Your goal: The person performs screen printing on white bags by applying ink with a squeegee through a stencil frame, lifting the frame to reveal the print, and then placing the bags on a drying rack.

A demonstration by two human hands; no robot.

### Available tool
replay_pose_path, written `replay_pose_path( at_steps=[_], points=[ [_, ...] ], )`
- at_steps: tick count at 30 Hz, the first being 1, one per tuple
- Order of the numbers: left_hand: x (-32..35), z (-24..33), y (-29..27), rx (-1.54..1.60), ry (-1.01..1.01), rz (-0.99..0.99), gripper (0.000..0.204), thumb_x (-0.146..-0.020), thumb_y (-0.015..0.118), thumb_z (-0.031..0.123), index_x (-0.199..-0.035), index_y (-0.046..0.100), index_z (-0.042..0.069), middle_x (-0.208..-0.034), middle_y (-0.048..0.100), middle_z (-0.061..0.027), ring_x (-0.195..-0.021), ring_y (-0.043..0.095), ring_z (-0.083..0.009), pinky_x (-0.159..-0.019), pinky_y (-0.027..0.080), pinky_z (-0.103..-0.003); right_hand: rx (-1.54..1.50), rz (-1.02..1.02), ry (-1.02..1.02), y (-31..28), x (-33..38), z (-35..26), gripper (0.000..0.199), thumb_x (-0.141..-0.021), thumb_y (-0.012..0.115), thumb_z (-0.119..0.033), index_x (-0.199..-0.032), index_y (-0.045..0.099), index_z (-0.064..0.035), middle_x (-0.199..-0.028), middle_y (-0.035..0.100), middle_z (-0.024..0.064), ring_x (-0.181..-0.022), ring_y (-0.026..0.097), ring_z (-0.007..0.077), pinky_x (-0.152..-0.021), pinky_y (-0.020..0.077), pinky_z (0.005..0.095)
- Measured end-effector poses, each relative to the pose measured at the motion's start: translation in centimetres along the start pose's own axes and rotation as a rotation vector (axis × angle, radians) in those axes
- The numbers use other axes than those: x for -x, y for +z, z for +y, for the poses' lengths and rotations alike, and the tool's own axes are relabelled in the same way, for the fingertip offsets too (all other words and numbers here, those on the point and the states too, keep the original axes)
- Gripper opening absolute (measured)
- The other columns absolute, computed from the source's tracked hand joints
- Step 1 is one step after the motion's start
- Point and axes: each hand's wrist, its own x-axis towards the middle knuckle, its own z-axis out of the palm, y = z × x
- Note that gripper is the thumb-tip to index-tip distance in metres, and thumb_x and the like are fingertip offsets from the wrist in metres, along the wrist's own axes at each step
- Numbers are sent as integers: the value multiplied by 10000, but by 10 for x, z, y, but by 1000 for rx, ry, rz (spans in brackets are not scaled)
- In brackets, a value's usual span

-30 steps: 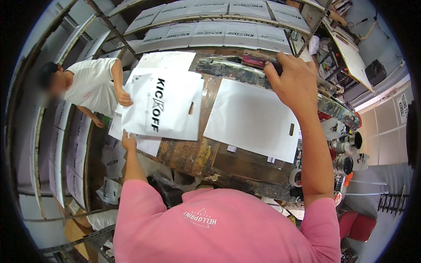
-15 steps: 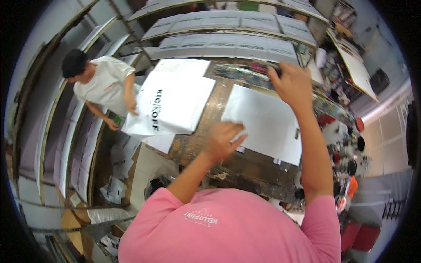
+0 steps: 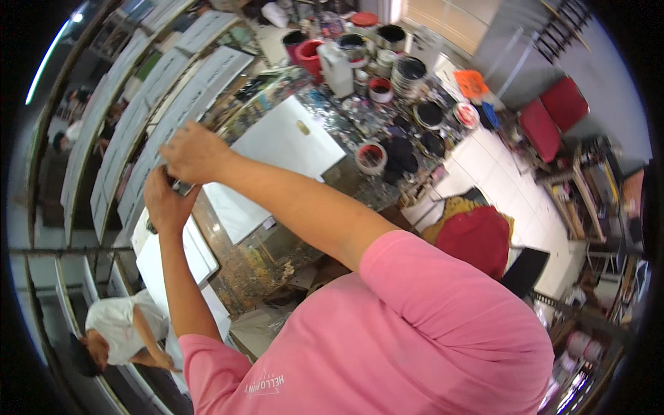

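Observation:
My left hand (image 3: 161, 202) and my right hand (image 3: 196, 153) meet at the far left edge of a paint-stained work table (image 3: 273, 245). Both are curled around a dark squeegee (image 3: 181, 187), most of which the hands hide. A white plastic bag with a handle slot (image 3: 290, 142) lies flat on the table just right of my right hand. Another white bag (image 3: 169, 259) lies below my left forearm. My pink-sleeved arms cross the lower middle of the view.
Several open paint cans (image 3: 408, 72) and a red-rimmed pot (image 3: 371, 156) crowd the table's far end. Long racks of white bags (image 3: 173, 83) run along the left. A co-worker in a white shirt (image 3: 121, 325) bends at the lower left. Red chairs (image 3: 553, 117) stand at right.
The view has swung round sharply. My left hand rose from the white bag to join my right hand on the squeegee. The co-worker now appears at the lower left.

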Motion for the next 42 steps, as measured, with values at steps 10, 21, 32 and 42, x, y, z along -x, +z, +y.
replay_pose_path(
  at_steps=[10,21,32,42],
  points=[
    [16,7,6,-121,15,10,853,-753,913,591,-1230,618,-52,-1102,651,-222,-1084,626,-449,-946,495,-540,-480,186,374,-63,230,-50,367,-966,702,-284,-1280,689,-94,-1203,676,142,-1154,615,362,-1063,455,500],
    [4,-2,0,-166,38,8,950,-774,874,660,-1318,616,-75,-1232,673,-271,-1180,627,-476,-995,513,-533,-638,891,2496,-77,672,-190,890,-1014,489,-739,-1612,413,-83,-1488,594,248,-1290,634,384,-1018,538,551],
    [4,-27,17,-302,-50,-75,1037,-869,787,693,-1494,502,-83,-1449,583,-313,-1348,569,-465,-1116,486,-512,-452,2125,1963,-74,808,-160,1277,-821,469,-991,-1754,57,-222,-1814,131,90,-1646,166,385,-1268,136,710],
    [-1,-30,14,-392,-140,-194,1148,-906,703,753,-1576,389,-124,-1589,456,-339,-1468,475,-449,-1209,427,-506,-614,2196,2004,-94,920,-143,1155,-891,684,-782,-1718,211,-130,-1708,379,146,-1543,412,348,-1270,347,586]
  ],
)
